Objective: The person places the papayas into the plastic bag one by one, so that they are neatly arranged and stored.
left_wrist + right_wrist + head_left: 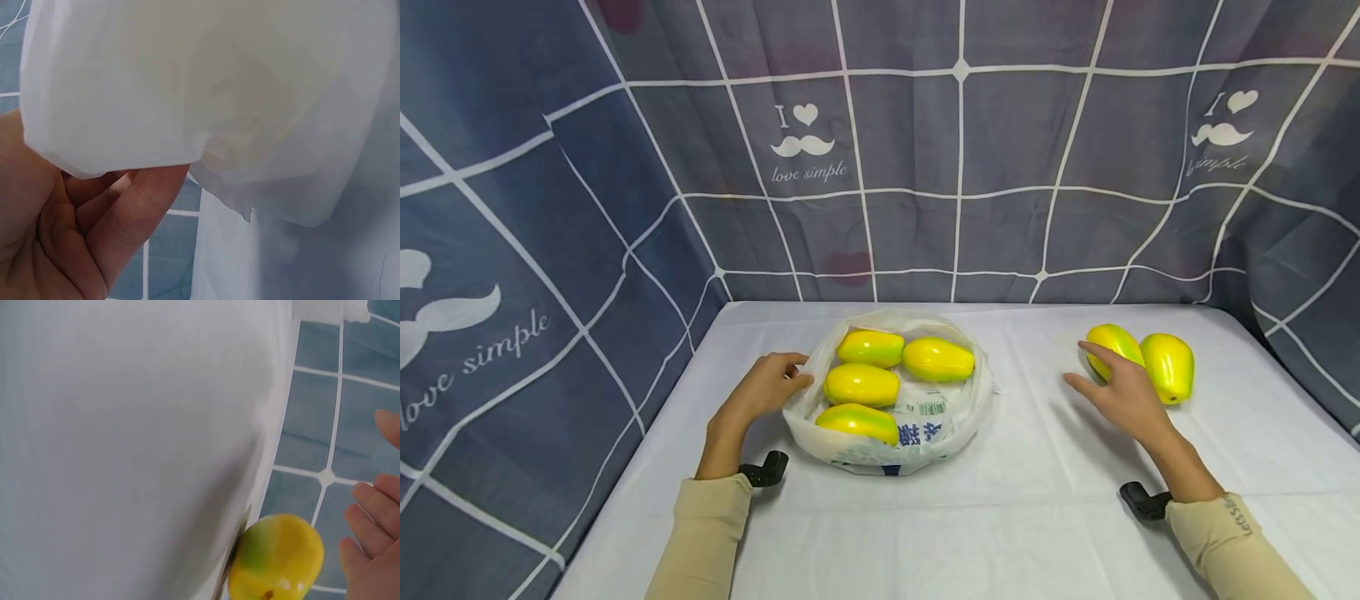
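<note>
A white translucent plastic bag (955, 417) sits with its mouth rolled wide. Inside lie several oblong yellow-green fruits that look like papayas (861, 385). At the bag's left rim my left hand (766, 385) pinches the plastic; in the left wrist view the bag's edge (119, 125) hides part of the fingers. Over on the right, two more papayas (1168, 367) rest side by side on the table. My right hand (1126, 398) hovers at the nearer left papaya (1114, 340) with thumb and fingers spread, holding nothing. In the right wrist view a gap shows between the hand and a papaya (275, 556).
A white cloth (1030, 500) covers the table. Dark grey-blue curtains (910, 142) with white grid lines stand behind it and along both sides. Each wrist wears a black camera mount (765, 469), close above the cloth.
</note>
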A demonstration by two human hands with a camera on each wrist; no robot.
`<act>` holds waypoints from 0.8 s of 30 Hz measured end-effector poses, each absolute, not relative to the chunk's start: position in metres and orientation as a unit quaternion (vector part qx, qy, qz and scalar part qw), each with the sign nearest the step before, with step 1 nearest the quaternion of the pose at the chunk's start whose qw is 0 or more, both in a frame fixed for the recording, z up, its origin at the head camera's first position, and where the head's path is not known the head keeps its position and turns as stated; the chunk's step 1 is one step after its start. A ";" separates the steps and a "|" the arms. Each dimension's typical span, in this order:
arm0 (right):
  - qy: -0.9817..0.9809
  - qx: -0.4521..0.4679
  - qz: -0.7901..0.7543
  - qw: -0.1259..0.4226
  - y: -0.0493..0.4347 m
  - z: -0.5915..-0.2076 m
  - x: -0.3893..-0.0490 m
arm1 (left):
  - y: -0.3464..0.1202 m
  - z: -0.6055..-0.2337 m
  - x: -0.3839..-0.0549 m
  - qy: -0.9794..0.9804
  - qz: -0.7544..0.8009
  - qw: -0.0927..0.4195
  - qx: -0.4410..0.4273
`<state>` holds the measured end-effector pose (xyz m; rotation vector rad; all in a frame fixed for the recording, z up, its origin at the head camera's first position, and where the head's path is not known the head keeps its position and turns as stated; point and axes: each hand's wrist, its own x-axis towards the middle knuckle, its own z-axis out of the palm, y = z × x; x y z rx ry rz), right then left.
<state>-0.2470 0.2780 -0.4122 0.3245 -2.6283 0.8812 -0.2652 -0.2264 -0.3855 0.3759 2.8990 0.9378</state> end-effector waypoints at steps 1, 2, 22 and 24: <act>-0.927 0.111 0.311 0.177 0.280 -0.412 -0.248 | -0.227 -0.386 -0.265 0.944 0.305 0.036 0.122; -0.927 0.107 0.311 0.180 0.281 -0.412 -0.248 | -0.227 -0.386 -0.265 0.944 0.305 0.035 0.123; -0.927 0.073 0.308 0.201 0.309 -0.414 -0.271 | -0.226 -0.384 -0.264 0.945 0.302 0.034 0.123; -0.930 0.071 0.305 0.192 0.311 -0.415 -0.273 | -0.226 -0.384 -0.263 0.945 0.301 0.037 0.121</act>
